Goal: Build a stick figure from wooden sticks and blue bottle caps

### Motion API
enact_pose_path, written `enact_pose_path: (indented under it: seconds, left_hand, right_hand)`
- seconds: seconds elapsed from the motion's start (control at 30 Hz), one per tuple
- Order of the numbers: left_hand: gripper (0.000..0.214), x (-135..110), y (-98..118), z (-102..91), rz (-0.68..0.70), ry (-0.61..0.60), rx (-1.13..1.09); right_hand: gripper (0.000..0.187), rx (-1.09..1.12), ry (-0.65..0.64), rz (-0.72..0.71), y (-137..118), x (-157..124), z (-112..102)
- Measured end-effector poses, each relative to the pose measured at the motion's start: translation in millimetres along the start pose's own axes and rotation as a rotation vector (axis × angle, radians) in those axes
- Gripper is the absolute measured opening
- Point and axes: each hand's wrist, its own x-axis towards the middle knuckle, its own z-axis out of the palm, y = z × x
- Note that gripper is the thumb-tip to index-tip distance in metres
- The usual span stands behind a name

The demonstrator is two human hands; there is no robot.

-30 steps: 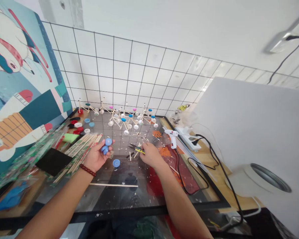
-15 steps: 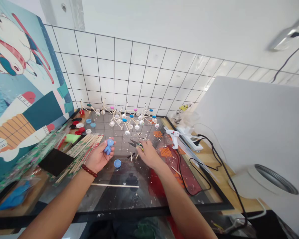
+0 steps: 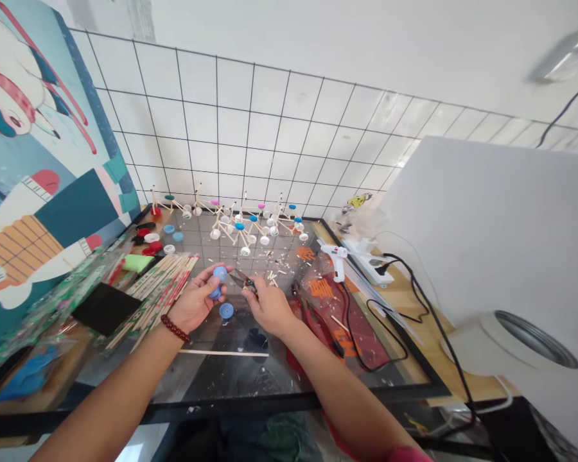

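My left hand (image 3: 196, 304), with a beaded bracelet at the wrist, is closed around blue bottle caps (image 3: 220, 274); the fingers partly cover them. My right hand (image 3: 270, 309) grips dark-bladed scissors (image 3: 239, 278), their handles mostly hidden in the fingers. The blades point left and reach close to the held caps; whether they touch, I cannot tell. Below the left fingers, another blue cap (image 3: 226, 311) lies on the glass tabletop. A thin wooden stick (image 3: 224, 353) lies across the near part of the table.
Several stick-and-cap structures (image 3: 241, 228) stand at the back. Bundled chopsticks (image 3: 158, 295), a black square (image 3: 106, 308) and loose caps (image 3: 151, 238) lie left. On the right are red-handled pliers (image 3: 318, 324), a white glue gun (image 3: 336, 260) with its cord, and a power strip (image 3: 373, 269). Scraps litter the middle.
My right hand has picked up the scissors from the table and brought them left, toward the caps. My left hand keeps the blue caps, now turned a little. The red-handled pliers have come into view.
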Motion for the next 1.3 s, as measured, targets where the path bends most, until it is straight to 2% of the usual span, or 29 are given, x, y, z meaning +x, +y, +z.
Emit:
enact_pose_path:
  seconds: [0.2, 0.5, 1.0, 1.17, 1.3]
  left_hand:
    - [0.034, -2.6, -2.3, 1.1, 0.014, 0.004, 0.014]
    - [0.044, -3.1, -4.4, -2.9, 0.029, -0.056, 0.074]
    - [0.049, 4.0, -17.8, -9.2, 0.181, -0.049, 0.246]
    - [0.049, 4.3, -17.5, -10.1, 0.195, -0.057, 0.285]
    - [0.049, 2.4, -13.7, -7.9, 0.189, -0.06, 0.273]
  right_hand:
    - [0.036, -0.052, -0.079, -0.018, -6.1, -0.2, -0.5]
    - [0.031, -0.041, -0.101, -0.021, -10.4, -0.4, 0.4]
    - [0.031, -0.246, -0.206, 0.053, -23.0, -3.2, -8.2]
    - [0.03, -0.231, -0.208, 0.036, -20.5, -3.8, -7.1]
    - [0.025, -0.056, -0.14, 0.026, -16.4, -5.4, 0.2]
